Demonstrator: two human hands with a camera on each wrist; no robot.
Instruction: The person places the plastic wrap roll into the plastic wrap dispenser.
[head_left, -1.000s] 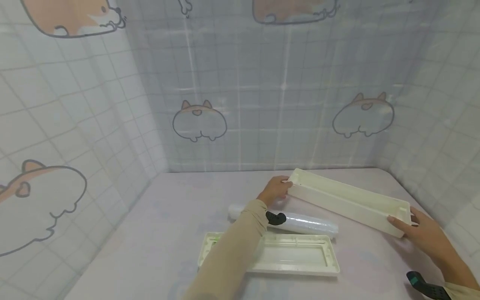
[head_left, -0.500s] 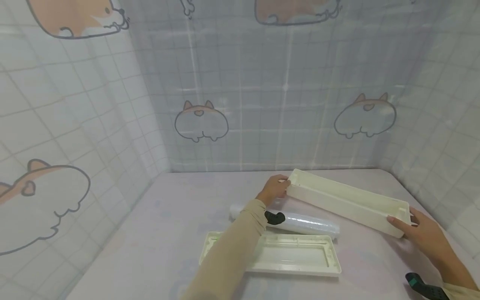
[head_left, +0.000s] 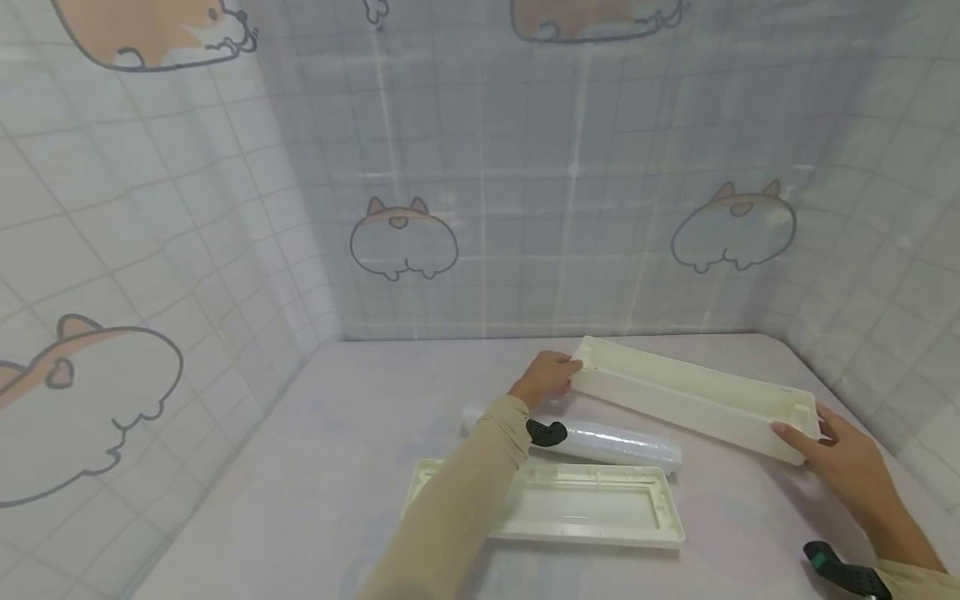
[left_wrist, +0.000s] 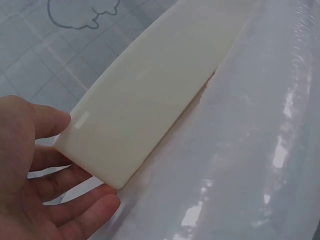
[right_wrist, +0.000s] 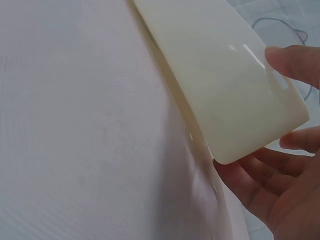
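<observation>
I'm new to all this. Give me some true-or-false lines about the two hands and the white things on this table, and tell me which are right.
1. The left hand and the right hand hold opposite ends of the long box. True.
2. The long box is upside down. False: its open side faces up, and the head view shows its inside.
3. The clear plastic roll lies between the long box and the shallow tray. True.
4. The shallow tray sits on top of the long box. False: it lies apart from it, on the table.
5. The left sleeve is bright red. False: it is beige.
</observation>
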